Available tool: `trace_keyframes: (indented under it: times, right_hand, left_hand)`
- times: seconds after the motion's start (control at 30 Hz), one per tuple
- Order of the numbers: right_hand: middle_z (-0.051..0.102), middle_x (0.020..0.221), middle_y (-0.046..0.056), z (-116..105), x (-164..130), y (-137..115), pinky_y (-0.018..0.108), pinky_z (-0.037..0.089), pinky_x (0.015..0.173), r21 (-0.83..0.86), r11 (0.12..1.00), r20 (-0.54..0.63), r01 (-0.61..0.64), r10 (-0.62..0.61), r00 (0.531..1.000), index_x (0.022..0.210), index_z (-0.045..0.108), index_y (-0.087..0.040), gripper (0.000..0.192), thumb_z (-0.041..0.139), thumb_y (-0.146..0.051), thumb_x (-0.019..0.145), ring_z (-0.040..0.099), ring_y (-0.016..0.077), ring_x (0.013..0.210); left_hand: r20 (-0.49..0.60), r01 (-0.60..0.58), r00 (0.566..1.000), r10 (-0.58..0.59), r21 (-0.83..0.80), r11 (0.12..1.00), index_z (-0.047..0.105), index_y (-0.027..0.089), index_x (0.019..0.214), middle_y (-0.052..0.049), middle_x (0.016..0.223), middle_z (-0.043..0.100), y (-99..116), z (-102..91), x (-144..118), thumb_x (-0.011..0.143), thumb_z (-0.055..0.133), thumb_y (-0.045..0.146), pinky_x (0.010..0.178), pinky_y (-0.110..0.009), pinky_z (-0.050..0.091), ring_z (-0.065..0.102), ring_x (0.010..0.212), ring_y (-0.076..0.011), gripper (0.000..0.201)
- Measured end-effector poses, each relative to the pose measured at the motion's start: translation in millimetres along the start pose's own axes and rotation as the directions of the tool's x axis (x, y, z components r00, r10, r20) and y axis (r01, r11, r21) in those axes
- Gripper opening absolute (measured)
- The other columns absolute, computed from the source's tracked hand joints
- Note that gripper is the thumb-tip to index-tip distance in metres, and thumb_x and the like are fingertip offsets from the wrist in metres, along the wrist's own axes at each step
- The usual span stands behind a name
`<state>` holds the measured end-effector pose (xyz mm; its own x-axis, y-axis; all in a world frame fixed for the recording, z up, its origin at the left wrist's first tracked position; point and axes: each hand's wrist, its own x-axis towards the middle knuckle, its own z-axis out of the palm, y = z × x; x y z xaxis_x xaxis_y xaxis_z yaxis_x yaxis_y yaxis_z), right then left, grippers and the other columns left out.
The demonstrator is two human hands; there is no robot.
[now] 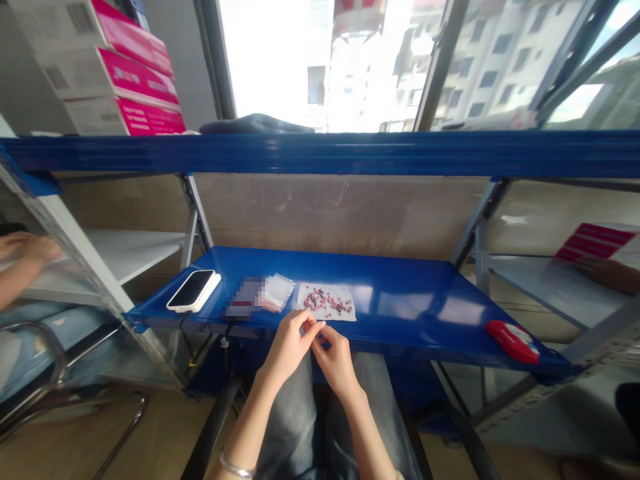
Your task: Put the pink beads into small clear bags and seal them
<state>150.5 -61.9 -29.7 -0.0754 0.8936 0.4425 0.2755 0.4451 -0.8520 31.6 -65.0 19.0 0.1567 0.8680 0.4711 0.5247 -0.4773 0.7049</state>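
Observation:
My left hand and my right hand meet at the fingertips over my lap, just in front of the blue shelf's near edge. Both are closed in a pinch; whatever lies between the fingertips is too small to make out. Right beyond them, a white sheet lies on the shelf with many small pink and dark pieces scattered over it. To its left rests a stack of clear plastic bags, beside a dark reddish packet that is partly blurred out.
A phone in a white case lies on the blue shelf at the left. Near its right end is a red pouch-like object. Above runs a blue beam, with pink and white boxes stacked at upper left. Other people's hands show at both sides.

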Motion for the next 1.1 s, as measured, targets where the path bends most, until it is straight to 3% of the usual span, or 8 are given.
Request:
trace_keyframes:
  times: [0.13,0.27,0.47,0.57,0.67,0.83,1.1]
  right_hand:
    - [0.069,0.088,0.006,-16.4,-1.3,-8.5,0.028,0.045,0.068,0.149,0.985,0.180,-0.089,0.062,0.982,0.098,0.068,-0.015,0.032,0.052,-0.039,0.084,0.060,0.0212,0.081]
    - [0.067,0.085,0.005,-30.3,-1.9,-14.4,0.026,0.042,0.066,0.241,0.958,0.240,-0.155,0.096,0.966,0.097,0.068,-0.014,0.035,0.054,-0.043,0.083,0.057,0.0188,0.078]
    - [0.054,0.061,0.001,-39.6,-2.1,-15.8,0.025,0.037,0.064,0.324,0.926,0.328,-0.192,0.081,0.941,0.060,0.059,-0.014,0.042,0.049,-0.046,0.085,0.047,0.0132,0.064]
    - [0.052,0.059,0.000,-41.8,-2.0,-17.8,0.024,0.035,0.060,0.309,0.928,0.308,-0.210,0.111,0.945,0.061,0.058,-0.014,0.043,0.048,-0.048,0.085,0.045,0.0123,0.061]
    - [0.054,0.061,0.000,-42.6,-2.0,-18.3,0.023,0.034,0.056,0.222,0.959,0.239,-0.174,0.120,0.964,0.069,0.061,-0.013,0.040,0.048,-0.047,0.085,0.045,0.0121,0.060]
    - [0.060,0.070,0.004,-42.0,-2.2,-14.0,0.024,0.040,0.061,0.053,0.998,0.128,-0.045,0.038,0.991,0.072,0.064,-0.014,0.036,0.046,-0.041,0.087,0.052,0.0148,0.067]
    - [0.062,0.072,0.004,-37.0,-2.3,-12.5,0.027,0.041,0.067,-0.228,0.973,0.032,0.036,-0.029,0.999,0.067,0.061,-0.019,0.033,0.040,-0.031,0.090,0.053,0.0169,0.070]
  left_hand:
    - [0.152,0.051,0.988,-0.034,-0.114,0.992,0.052,0.017,0.064,0.001,0.061,0.055,4.9,-6.1,8.7,0.083,0.054,0.035,0.060,-0.023,0.038,0.050,0.062,-0.0120,0.026]
    - [0.254,0.130,0.964,-0.074,-0.214,0.968,0.054,0.015,0.059,-0.001,0.058,0.058,8.2,-10.9,12.2,0.082,0.055,0.038,0.058,-0.023,0.037,0.050,0.060,-0.0119,0.032]
    - [0.363,0.274,0.920,-0.149,-0.325,0.905,0.059,0.013,0.062,-0.004,0.057,0.063,4.7,-10.6,14.6,0.076,0.062,0.044,0.056,-0.024,0.039,0.055,0.056,-0.0131,0.035]
    - [0.391,0.321,0.904,-0.174,-0.351,0.880,0.059,0.013,0.062,-0.003,0.057,0.062,1.6,-10.2,14.7,0.074,0.064,0.043,0.055,-0.024,0.040,0.055,0.056,-0.0128,0.032]
    - [0.344,0.279,0.923,-0.172,-0.292,0.915,0.057,0.014,0.059,0.000,0.055,0.056,-0.3,-8.6,14.3,0.074,0.063,0.040,0.054,-0.023,0.036,0.050,0.055,-0.0109,0.031]
    - [0.321,0.255,0.930,-0.179,-0.213,0.943,0.052,0.014,0.055,0.003,0.051,0.046,-0.2,-3.2,15.3,0.074,0.061,0.038,0.050,-0.024,0.030,0.041,0.052,-0.0093,0.031]
    - [0.291,0.218,0.944,-0.155,-0.200,0.955,0.050,0.016,0.053,0.002,0.050,0.046,0.0,-0.4,19.2,0.075,0.057,0.034,0.050,-0.025,0.031,0.042,0.051,-0.0107,0.029]
